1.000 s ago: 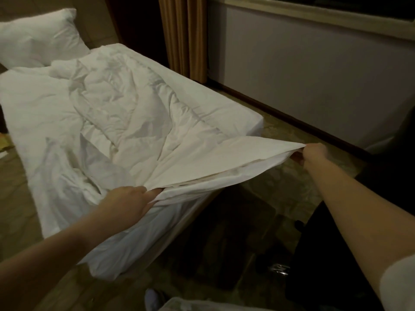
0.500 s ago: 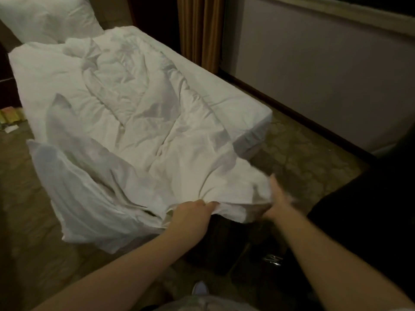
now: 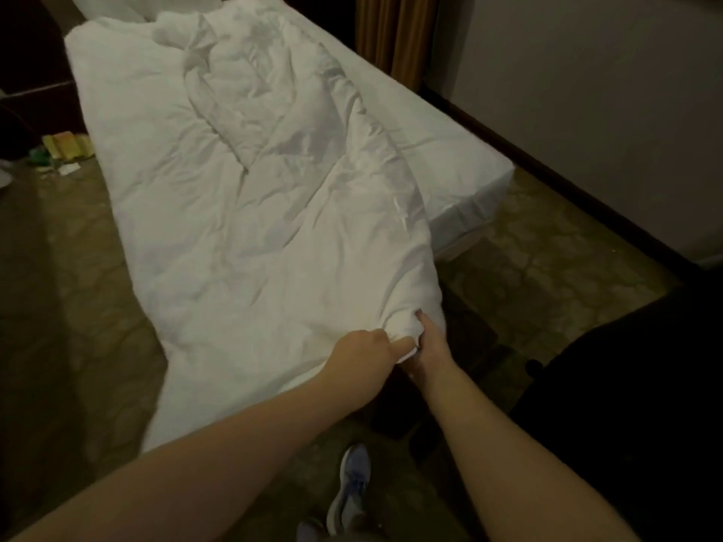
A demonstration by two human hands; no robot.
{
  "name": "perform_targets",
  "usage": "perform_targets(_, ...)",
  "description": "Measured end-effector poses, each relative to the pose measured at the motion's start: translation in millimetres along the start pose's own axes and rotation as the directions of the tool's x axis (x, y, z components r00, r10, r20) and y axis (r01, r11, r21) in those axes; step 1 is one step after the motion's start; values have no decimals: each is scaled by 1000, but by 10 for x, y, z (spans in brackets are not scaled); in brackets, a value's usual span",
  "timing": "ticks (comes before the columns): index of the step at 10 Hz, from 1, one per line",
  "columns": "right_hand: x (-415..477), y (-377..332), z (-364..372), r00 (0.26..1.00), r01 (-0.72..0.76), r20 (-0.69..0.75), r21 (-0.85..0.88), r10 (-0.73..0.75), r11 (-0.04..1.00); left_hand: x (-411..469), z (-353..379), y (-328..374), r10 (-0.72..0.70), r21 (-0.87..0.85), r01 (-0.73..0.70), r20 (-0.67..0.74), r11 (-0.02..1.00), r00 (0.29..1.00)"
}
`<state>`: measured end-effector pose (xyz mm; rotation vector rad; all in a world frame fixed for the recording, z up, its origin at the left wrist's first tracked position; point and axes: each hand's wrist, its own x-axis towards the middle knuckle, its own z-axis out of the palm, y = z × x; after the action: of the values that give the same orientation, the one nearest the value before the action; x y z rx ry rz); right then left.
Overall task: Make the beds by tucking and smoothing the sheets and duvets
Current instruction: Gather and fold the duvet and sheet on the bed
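Observation:
A white, creased duvet point(image 3: 254, 213) lies along the bed and hangs over its foot end toward me. The sheeted mattress point(image 3: 457, 162) shows bare on the right side. My left hand point(image 3: 364, 352) grips the duvet's near corner, fingers curled into the fabric. My right hand point(image 3: 428, 344) holds the same bunched corner from the right, thumb up against the cloth. A white pillow point(image 3: 117, 3) sits at the head, mostly cut off by the frame's top edge.
Patterned carpet point(image 3: 547, 275) surrounds the bed. Small litter point(image 3: 64, 148) lies on the floor to the left of the bed. A wall with dark skirting point(image 3: 587, 111) and a brown curtain point(image 3: 395, 29) run along the right. My shoe point(image 3: 350, 487) is below my arms.
My hands, spread wide holding the duvet edge taut a second ago, have come together at one corner. The duvet has dropped and now lies flatter on the bed.

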<state>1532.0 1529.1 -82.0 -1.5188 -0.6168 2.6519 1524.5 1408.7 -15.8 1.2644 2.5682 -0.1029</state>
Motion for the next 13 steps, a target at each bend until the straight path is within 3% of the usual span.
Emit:
perform_targets(1,-210,-263,231,967,235,-28,-304,-255,923,-16,301,-14,31,-88,-71,-393,994,919)
perform_targets(2,-504,-584,498,808,570,56,-328,-587,753,43,96,-40,-58,-245,-90,-540,965,840)
perform_targets(3,-874,-830,605,691,711,150,-315,-707,629,33,-237,69,-78,-284,-161,-675,945,733)
perform_targets(4,-755,-986,123,679,688,78,-415,-730,595,-35,-143,320,-7,-245,-153,-550,957,835)
perform_targets(5,-487,-875,-476,647,554,-11,-680,-763,479,-232,308,477,43,-173,-71,-159,982,986)
perform_targets(6,-329,-604,-832,774,377,-126,-696,-621,611,-518,640,394,-84,-131,80,-24,988,996)
perform_targets(8,-38,-72,-642,888,166,-103,-837,-448,522,-931,828,-65,-383,-156,386,48,909,922)
perform_targets(9,41,82,-465,891,134,-27,-938,-453,321,-1096,869,-118,-483,-203,479,31,854,875)
perform_targets(11,3,303,145,823,343,376,-927,-426,-155,-1349,772,-254,-681,-267,647,-54,715,730)
perform_targets(12,-77,533,546,785,452,524,-849,-330,-273,-1548,666,-531,-763,-272,721,-83,637,642)
perform_targets(13,-149,862,916,775,490,582,-799,-245,-350,-1778,561,-909,-839,-294,786,-146,543,525)
